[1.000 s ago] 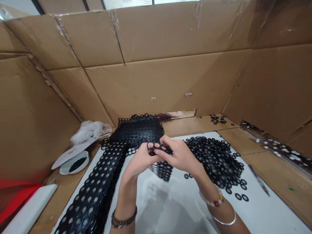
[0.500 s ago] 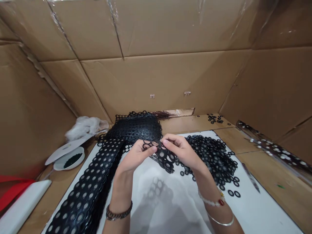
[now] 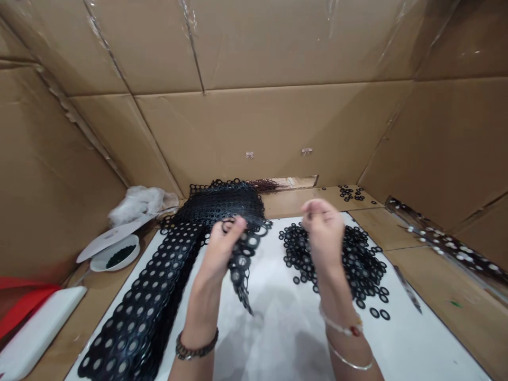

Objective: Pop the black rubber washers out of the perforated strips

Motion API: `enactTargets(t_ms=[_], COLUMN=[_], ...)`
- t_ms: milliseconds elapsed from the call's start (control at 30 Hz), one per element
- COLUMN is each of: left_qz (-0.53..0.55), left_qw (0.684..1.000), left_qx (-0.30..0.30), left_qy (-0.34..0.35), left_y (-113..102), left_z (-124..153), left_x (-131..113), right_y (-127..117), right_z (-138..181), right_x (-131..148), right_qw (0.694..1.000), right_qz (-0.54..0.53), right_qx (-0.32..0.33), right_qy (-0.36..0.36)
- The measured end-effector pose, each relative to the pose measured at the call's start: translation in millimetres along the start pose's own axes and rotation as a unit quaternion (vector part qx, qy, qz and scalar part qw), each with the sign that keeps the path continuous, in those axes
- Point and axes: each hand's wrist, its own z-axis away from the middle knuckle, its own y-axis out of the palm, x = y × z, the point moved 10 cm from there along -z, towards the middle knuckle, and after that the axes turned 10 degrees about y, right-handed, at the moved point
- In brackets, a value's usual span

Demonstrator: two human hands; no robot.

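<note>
Between the thumb and fingers of my left hand (image 3: 217,250) is a strip of joined black rings (image 3: 240,261), which dangles over the white board (image 3: 273,317). My right hand (image 3: 326,233) is raised apart from it, fingers pinched together and slightly blurred; whatever they hold is too fine to make out. Below and behind that hand spreads a heap of loose black rings (image 3: 363,270). Left of my left hand lies a long layered band of joined black rings (image 3: 137,312). A larger pile of black ring mesh (image 3: 228,201) sits beyond it.
On the left are a white bowl (image 3: 132,257) with dark green bits, a white disc (image 3: 97,244), white fluff (image 3: 137,203) and red ribbon (image 3: 27,301). A thin pointed tool (image 3: 408,290) lies right. Cardboard walls (image 3: 278,121) surround the table; a few small rings (image 3: 351,193) lie far right.
My right hand has pulled away from the ring strip, up and to the right. My left hand keeps hold of the strip, which now hangs lower and further left.
</note>
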Motion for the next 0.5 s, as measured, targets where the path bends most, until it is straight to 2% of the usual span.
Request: enactTargets(t_ms=[67,133,200,300,333,400,467,500], left_qz=[0.021,0.040,0.038,-0.009,-0.028,-0.052,-0.057,-0.058], left_qw=[0.999,0.999,0.998,0.992,0.989,0.984,0.982,0.982], left_qx=[-0.043,-0.017,0.044,0.127,0.146,0.171,0.178,0.179], left_qy=[0.000,0.001,0.004,0.015,0.019,0.019,0.005,-0.006], left_y=[-18,-18,-6,14,20,27,29,28], left_z=[0,0,1,6,8,11,12,12], left_x=[-7,-13,-16,-16,-15,-13,-10,-7], right_y=[-28,-28,-3,46,58,70,71,70], right_z=[-11,-19,-16,8,14,20,20,19], right_x=[0,-13,-37,-65,-68,-70,-68,-66], right_qw=[0.993,0.975,0.931,0.821,0.790,0.751,0.737,0.741], right_qz=[-0.109,-0.203,-0.284,-0.378,-0.401,-0.444,-0.472,-0.473], right_qx=[-0.034,0.006,0.089,0.211,0.239,0.264,0.259,0.254], right_qy=[0.012,0.086,0.213,0.372,0.396,0.411,0.408,0.403])
